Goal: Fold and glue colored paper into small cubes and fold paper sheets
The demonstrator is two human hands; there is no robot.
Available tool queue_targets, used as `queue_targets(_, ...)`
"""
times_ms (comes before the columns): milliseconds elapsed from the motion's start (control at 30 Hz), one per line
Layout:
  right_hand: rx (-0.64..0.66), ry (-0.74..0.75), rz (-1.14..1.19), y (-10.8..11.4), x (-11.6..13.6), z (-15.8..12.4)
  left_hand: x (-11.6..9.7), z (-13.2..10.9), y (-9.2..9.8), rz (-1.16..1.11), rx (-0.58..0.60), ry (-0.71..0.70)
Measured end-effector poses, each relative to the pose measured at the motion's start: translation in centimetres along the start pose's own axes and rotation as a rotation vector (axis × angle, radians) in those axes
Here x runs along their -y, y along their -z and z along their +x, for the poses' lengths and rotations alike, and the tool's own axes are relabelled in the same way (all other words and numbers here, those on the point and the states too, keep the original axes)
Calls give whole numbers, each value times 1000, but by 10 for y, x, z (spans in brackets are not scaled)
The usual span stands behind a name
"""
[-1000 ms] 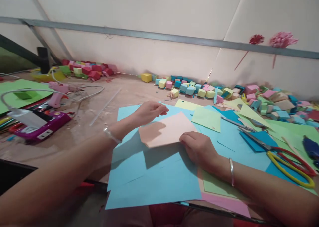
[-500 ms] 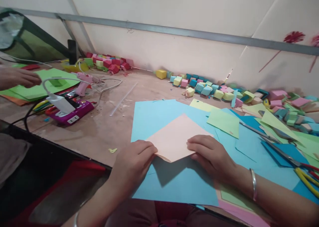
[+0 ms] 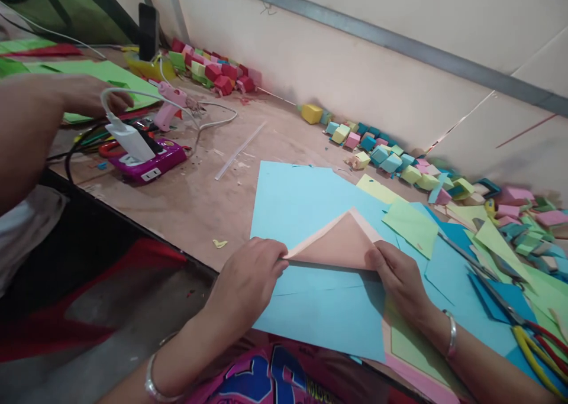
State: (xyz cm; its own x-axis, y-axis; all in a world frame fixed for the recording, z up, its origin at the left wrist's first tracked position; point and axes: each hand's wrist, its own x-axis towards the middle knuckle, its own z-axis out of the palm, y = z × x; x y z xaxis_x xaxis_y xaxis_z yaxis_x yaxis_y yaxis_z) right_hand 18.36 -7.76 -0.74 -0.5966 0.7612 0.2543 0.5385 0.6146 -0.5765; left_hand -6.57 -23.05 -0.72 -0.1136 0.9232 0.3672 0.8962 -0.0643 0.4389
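Fingers point(image 3: 276, 249) of left hand point(image 3: 248, 280) and right hand point(image 3: 403, 274) grip opposite ends of folded peach paper point(image 3: 339, 244) above light-blue sheets point(image 3: 290, 194)

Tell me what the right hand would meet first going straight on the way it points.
The right hand would first meet the folded peach paper, whose right corner it holds; the light blue paper seems to lie beyond, though depth is unclear.

A pale wall point(image 3: 399, 2) stands behind the brown table point(image 3: 186, 209). A grey bar point(image 3: 355, 29) runs along it. Under the table, the dim floor point(image 3: 155, 318) looks grey.
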Motion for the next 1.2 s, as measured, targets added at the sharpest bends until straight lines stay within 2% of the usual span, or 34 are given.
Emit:
queue_targets(167, -16, -60, 23, 0, 1, 4, 5, 2, 1, -78, 60, 14)
queue_targets(333, -2, -19, 15, 1, 2, 5, 8, 9, 5, -111, 95, 21)
queue_targets(500, 80, 97, 32, 2, 2, 4, -8, 32, 7, -146, 90, 57)
queue_targets(667, 125, 170, 46, 4, 3, 2, -31, 54, -3, -340, 193, 277)
queue_targets(767, 145, 157, 46, 4, 2, 2, -36, 56, -3, -391, 191, 311)
queue_targets(1000, 146, 169, 16, 1, 0, 4, -40, 56, 0, -333, 169, 264)
queue_targets(1200, 141, 176, 23, 2, 1, 4, -47, 62, -4, -465, 166, 387)
